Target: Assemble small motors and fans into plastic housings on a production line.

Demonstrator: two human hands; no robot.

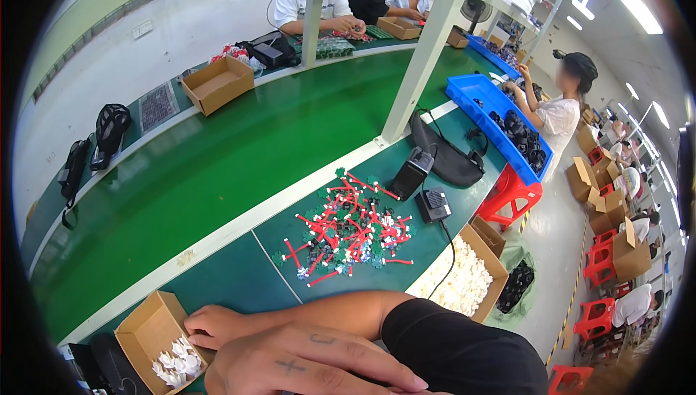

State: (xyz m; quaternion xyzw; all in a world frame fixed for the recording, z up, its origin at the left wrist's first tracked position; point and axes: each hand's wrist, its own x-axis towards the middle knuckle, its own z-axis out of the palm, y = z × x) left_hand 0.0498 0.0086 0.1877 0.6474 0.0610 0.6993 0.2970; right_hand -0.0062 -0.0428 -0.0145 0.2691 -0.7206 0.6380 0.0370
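Note:
My right hand (215,324) reaches in from the right, its forearm bare below a black sleeve. Its fingers are curled beside the right wall of a small open cardboard box (145,317); whatever they hold, if anything, is hidden. Several white plastic pieces (177,362) lie in that box. In front, my left hand (293,361) crosses over the right forearm, back up and fingers stretched toward the right, with nothing visible in it. Its fingertips are close to the black sleeve. Beyond my arms, a pile of small green circuit boards with red wires (348,232) is spread on the green bench.
A black power device (412,174), a small black box with a cable (435,204) and a black pouch (448,155) stand right of the pile. A carton of white parts (464,279) is at my right. A metal post (428,50) rises beside the green conveyor (217,170). Co-workers sit beyond.

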